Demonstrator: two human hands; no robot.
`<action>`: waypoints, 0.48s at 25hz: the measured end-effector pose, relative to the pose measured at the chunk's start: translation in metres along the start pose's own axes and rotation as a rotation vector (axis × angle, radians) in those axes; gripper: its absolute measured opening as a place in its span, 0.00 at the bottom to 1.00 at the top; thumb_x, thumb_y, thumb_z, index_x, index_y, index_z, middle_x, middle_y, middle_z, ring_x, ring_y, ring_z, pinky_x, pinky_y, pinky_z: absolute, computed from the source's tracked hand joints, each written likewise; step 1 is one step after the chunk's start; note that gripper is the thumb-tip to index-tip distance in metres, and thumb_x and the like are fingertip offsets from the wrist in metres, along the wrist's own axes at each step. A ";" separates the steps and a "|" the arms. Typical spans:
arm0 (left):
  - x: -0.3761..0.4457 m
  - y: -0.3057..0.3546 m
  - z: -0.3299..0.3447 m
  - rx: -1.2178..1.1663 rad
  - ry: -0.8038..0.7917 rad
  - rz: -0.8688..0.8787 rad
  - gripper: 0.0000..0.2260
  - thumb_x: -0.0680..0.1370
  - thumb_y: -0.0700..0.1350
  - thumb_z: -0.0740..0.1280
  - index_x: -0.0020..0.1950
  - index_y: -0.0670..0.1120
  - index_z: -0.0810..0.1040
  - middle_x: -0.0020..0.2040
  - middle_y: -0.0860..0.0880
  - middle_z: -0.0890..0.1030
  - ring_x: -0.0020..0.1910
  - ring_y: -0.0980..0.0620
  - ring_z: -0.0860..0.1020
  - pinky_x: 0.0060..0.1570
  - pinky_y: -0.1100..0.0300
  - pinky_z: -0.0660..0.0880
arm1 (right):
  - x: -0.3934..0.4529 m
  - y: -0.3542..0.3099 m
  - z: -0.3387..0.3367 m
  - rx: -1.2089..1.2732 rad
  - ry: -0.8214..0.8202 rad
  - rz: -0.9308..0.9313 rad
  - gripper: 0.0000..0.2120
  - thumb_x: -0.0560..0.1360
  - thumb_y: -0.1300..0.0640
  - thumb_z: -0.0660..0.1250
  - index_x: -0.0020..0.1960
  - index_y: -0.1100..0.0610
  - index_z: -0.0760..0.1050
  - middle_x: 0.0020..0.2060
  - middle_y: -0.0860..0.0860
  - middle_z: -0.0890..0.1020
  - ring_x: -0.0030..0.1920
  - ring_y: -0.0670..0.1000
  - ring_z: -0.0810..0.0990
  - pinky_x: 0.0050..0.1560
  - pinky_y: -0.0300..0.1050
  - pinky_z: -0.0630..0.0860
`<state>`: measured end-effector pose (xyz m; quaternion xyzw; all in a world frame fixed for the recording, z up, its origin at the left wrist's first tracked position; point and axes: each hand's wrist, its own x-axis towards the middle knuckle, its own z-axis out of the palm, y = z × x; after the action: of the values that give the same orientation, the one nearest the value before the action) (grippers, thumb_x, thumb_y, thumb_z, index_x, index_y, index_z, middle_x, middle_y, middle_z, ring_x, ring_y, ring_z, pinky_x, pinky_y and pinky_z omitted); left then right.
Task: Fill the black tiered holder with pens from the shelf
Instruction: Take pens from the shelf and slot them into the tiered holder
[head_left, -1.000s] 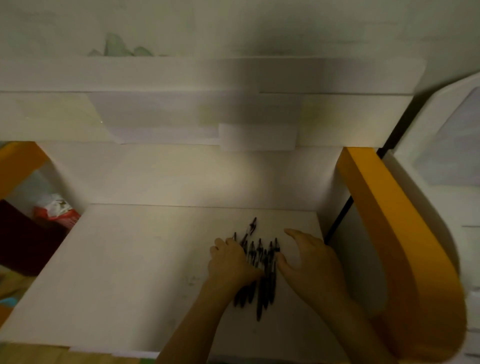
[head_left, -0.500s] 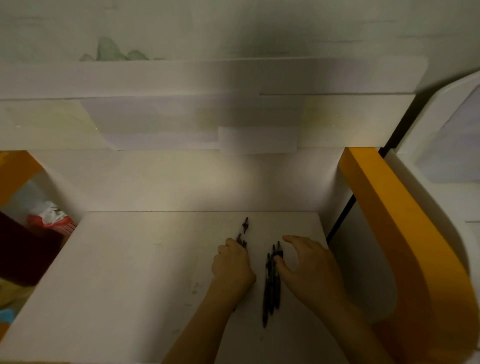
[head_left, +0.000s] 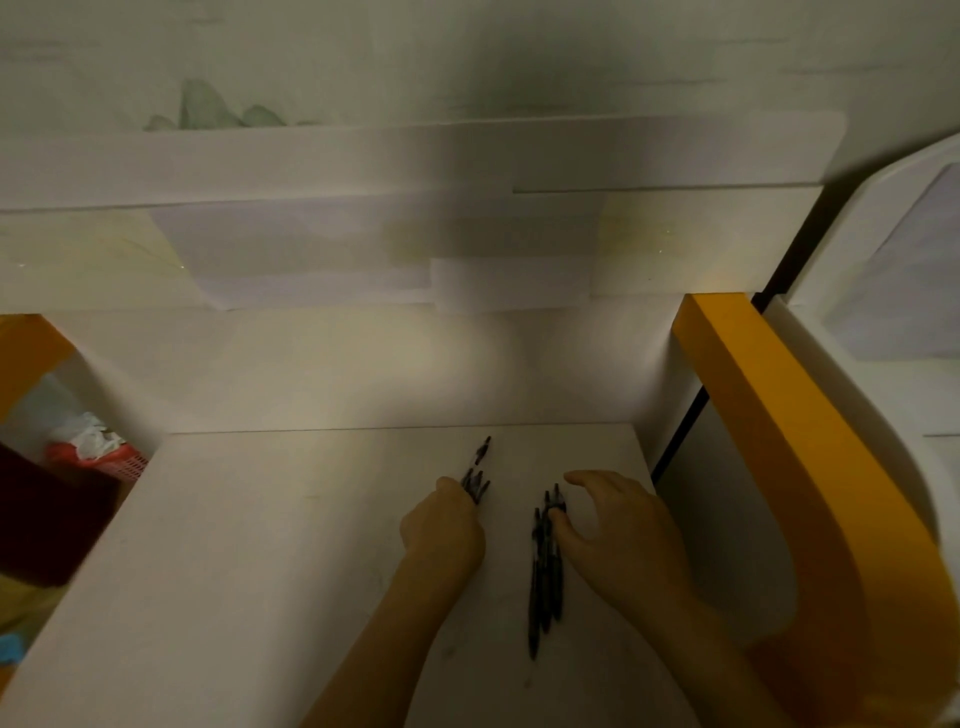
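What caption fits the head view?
Left hand grips some pens; right hand touches others on the white shelf.

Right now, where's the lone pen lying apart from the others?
In the head view, the lone pen lies on the white shelf, just beyond the left hand.

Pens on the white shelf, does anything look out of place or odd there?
One stray pen lies alone, slanted, beyond the bunch gripped by the left hand. The right hand touches a second bunch of pens lying flat on the shelf. The black tiered holder is not in view. Nothing looks spilled or broken.
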<state>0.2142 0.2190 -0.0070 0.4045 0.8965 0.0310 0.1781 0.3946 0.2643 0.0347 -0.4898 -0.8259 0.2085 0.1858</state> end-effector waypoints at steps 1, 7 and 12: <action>0.000 -0.002 -0.001 -0.013 0.018 0.021 0.08 0.79 0.44 0.61 0.55 0.44 0.67 0.51 0.48 0.79 0.40 0.51 0.75 0.36 0.59 0.68 | 0.001 -0.001 -0.001 0.006 0.004 0.000 0.20 0.74 0.45 0.69 0.64 0.49 0.76 0.60 0.46 0.79 0.60 0.49 0.76 0.61 0.47 0.73; -0.006 -0.018 -0.014 -0.109 0.061 0.190 0.07 0.81 0.44 0.59 0.57 0.42 0.67 0.50 0.46 0.79 0.37 0.52 0.72 0.34 0.59 0.70 | 0.000 -0.020 -0.009 0.021 0.046 -0.017 0.21 0.74 0.47 0.70 0.65 0.52 0.75 0.61 0.48 0.79 0.61 0.51 0.76 0.63 0.52 0.73; -0.016 -0.026 -0.044 -0.187 0.171 0.327 0.10 0.80 0.49 0.61 0.58 0.45 0.66 0.46 0.47 0.78 0.36 0.50 0.75 0.34 0.57 0.72 | -0.004 -0.044 -0.018 -0.040 0.083 -0.039 0.23 0.74 0.46 0.69 0.67 0.51 0.74 0.62 0.48 0.79 0.63 0.50 0.75 0.65 0.50 0.72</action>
<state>0.1900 0.1937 0.0336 0.5224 0.8239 0.1768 0.1305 0.3735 0.2450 0.0726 -0.4855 -0.8308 0.1679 0.2139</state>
